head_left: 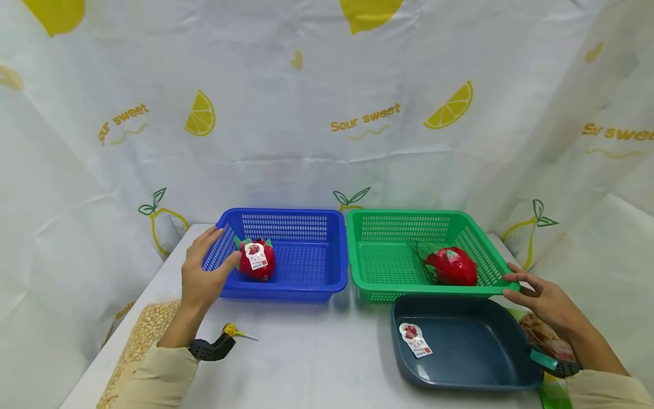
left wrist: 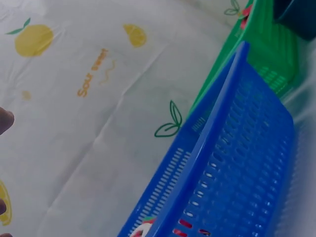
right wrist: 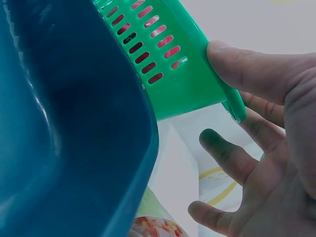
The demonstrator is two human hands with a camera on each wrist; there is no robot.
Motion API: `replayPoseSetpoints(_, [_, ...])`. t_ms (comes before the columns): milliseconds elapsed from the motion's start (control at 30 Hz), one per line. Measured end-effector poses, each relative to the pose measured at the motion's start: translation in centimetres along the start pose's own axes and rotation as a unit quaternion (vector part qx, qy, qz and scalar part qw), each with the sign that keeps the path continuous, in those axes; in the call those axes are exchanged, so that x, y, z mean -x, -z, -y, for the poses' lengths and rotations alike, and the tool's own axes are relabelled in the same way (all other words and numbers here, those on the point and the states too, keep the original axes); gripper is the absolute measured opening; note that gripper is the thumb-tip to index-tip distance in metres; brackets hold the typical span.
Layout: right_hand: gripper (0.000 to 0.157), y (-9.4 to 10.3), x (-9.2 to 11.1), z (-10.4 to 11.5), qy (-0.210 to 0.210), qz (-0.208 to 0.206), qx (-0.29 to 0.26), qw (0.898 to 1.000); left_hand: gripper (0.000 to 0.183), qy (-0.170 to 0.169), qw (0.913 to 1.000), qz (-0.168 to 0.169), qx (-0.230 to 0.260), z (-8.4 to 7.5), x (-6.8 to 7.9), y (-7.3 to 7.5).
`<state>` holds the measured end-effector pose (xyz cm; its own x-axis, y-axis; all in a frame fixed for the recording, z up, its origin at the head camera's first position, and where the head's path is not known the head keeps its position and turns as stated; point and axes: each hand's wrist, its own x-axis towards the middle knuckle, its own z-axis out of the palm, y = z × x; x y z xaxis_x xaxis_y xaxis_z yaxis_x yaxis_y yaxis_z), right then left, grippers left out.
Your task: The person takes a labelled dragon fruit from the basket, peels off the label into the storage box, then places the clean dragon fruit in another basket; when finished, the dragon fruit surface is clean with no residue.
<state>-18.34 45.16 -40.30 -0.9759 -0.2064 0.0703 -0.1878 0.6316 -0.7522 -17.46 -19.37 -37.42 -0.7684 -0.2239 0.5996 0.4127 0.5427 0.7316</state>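
Observation:
A blue basket (head_left: pixel 337 284) stands at the back left, holding a red dragon fruit (head_left: pixel 265 267) with a white label. Beside its left end is my left hand (head_left: pixel 201 278), thumb and fingers spread and nothing between them. Another dragon fruit (head_left: pixel 455 267) lies on its side in the green basket (head_left: pixel 388 291) to the right. At that basket's front right corner, my right hand (head_left: pixel 546 298) pinches the rim, thumb (right wrist: pixel 237 66) on the outer face and forefinger behind. Its other fingers hang apart below the rim.
A dark blue tub (head_left: pixel 460 352) with a dragon fruit sticker (head_left: pixel 415 339) inside stands in front of the green basket. A lollipop (head_left: pixel 231 329) lies near my left wrist. Printed packages (head_left: pixel 544 332) are under my right forearm, and a grainy tan bag (head_left: pixel 148 329) lies at left.

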Motion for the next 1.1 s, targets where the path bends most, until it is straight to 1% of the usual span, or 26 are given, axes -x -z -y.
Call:
replayPoseSetpoints(167, [0.045,-0.1,0.1,-0.2,-0.003,-0.006,0.001,1.0,0.054,0.033,0.9994,-0.004,-0.012,1.4,0.8,0.3])
replayPoseSetpoints(367, [0.046,-0.1,0.1,-0.4,-0.008,-0.003,0.001,1.0,0.051,0.056,0.9981,-0.014,-0.022,2.8,1.5,0.5])
replayPoseSetpoints(500, [0.046,-0.2,0.0,-0.4,-0.012,-0.002,0.002,1.0,0.048,0.077,0.9965,-0.014,-0.03,3.7,1.9,0.7])
replayPoseSetpoints(567, [0.047,-0.2,0.0,-0.4,-0.013,-0.003,0.004,1.0,0.047,0.081,0.9961,-0.015,-0.032,4.1,2.0,0.9])
replayPoseSetpoints(733, [0.047,-0.2,-0.1,-0.3,-0.014,-0.004,0.006,1.0,0.043,0.071,0.9961,-0.025,-0.046,4.9,2.2,1.5])
replayPoseSetpoints(800, [0.046,-0.2,-0.1,-0.3,-0.013,-0.004,0.005,1.0,0.042,0.073,0.9955,-0.029,-0.054,5.3,2.2,1.7])
replayPoseSetpoints(900, [0.046,-0.3,-0.1,-0.3,-0.013,-0.005,0.005,1.0,0.04,0.083,0.9944,-0.031,-0.058,5.8,2.4,2.1])
replayPoseSetpoints(1100, [0.045,-0.3,-0.2,-0.4,-0.008,-0.007,0.004,1.0,0.039,0.109,0.9928,-0.016,-0.048,6.7,2.7,2.6])
